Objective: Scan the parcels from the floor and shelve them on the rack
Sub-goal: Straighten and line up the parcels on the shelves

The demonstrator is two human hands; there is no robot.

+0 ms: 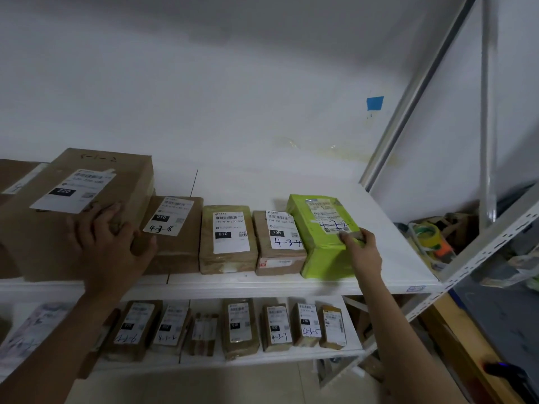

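Note:
A white rack shelf (388,252) carries a row of labelled parcels. At its left stands a large brown carton (58,228); my left hand (110,240) lies on its front right corner with fingers spread. Beside it sit a brown box marked 4-3-8 (178,243), a tan box (227,249) and a small box marked 4-3-4 (277,252). At the right end of the row lies a lime-green parcel (320,252), tilted; my right hand (361,246) grips its near right corner, thumb on the label.
A lower shelf (291,358) holds several small labelled boxes. The rack's grey posts and brace (487,141) rise at the right. Beyond them lie tape rolls and clutter (431,237). The wall behind bears blue tape (374,103).

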